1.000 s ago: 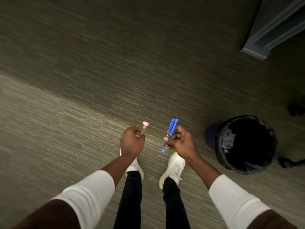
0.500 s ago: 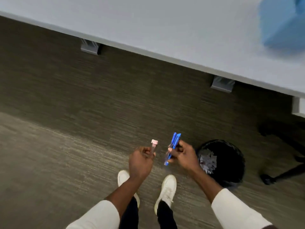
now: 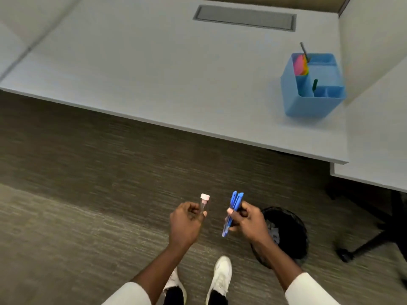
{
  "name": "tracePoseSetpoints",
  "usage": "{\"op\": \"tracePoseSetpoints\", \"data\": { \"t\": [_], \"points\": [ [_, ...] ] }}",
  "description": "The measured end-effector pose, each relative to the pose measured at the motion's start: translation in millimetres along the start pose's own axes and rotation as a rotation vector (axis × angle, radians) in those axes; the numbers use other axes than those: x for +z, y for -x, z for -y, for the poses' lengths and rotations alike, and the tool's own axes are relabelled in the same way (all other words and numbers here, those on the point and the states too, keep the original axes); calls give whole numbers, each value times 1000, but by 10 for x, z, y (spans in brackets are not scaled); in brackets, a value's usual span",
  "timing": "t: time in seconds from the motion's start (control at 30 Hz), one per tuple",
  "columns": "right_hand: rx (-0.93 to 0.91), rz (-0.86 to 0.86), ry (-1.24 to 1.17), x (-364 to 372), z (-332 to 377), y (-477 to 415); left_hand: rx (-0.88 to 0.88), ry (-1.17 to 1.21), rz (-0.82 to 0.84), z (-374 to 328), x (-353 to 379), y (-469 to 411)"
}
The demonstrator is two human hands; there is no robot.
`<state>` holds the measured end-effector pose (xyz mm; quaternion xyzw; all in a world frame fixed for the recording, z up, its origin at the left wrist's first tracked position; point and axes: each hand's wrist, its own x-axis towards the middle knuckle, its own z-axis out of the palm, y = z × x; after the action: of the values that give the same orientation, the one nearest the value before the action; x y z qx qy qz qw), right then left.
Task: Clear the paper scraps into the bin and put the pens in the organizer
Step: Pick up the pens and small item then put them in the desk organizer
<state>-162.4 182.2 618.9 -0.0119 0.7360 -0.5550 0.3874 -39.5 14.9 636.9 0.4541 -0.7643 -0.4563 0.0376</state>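
Head: right hand [image 3: 251, 223] two blue pens [image 3: 235, 201], left hand [image 3: 184, 224] one pen [image 3: 204, 203].

blue pens [image 3: 236, 200] near black bin [image 3: 290, 236]

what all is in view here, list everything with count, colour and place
desk: one, pale grey, across the top
cable cover: one, grey, set in the desk's far edge
organizer: one, light blue, on the desk at right
dark pen: one, standing in the organizer's back corner
bright sheets: a stack, pink and orange, in the organizer
green item: one, in the organizer, kind unclear
bin: one, black, on the floor by the right hand
chair base: one, black, far right
carpet: grey-brown floor
pink-capped pen: one, clear barrel, in the left hand
blue pens: seemingly two, in the right hand
shoes: two, white, bottom centre
left hand: pinches the pink-capped pen
right hand: grips the blue pens
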Motion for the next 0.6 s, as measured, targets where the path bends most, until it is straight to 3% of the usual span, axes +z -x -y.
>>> {"op": "tracePoseSetpoints", "data": {
  "t": [0.33,0.6],
  "points": [
    [-108,-77,131,-324,400,316,61,24,2,-599,-117,224],
    [-57,-141,203,-553,1012,410,62,67,95,-979,-274,32]
  ]
}}
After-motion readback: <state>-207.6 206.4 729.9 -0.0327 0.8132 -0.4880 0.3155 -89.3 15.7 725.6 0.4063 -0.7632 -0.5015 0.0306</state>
